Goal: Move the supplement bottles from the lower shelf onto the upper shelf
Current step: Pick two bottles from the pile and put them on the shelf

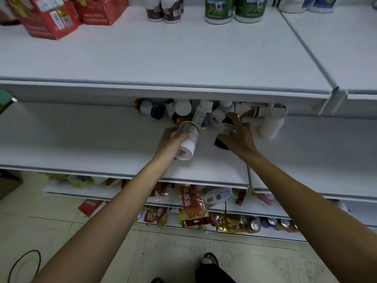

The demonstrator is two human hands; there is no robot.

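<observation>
Room on the upper shelf (163,58) is wide along its front edge, and the supplement bottles (202,113) lie heaped at the back of the lower shelf (81,139), just beyond both hands. The left hand (171,141) grips a tilted white bottle (188,148); the right hand (241,137) is curled round a dark bottle (220,142) at the heap's near edge.

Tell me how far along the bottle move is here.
Done: possibly the small bottles standing on the upper shelf. In hand: the left hand grips a white bottle, the right hand a dark bottle, both over the lower shelf. Left: the pile of bottles lying at its back.
</observation>
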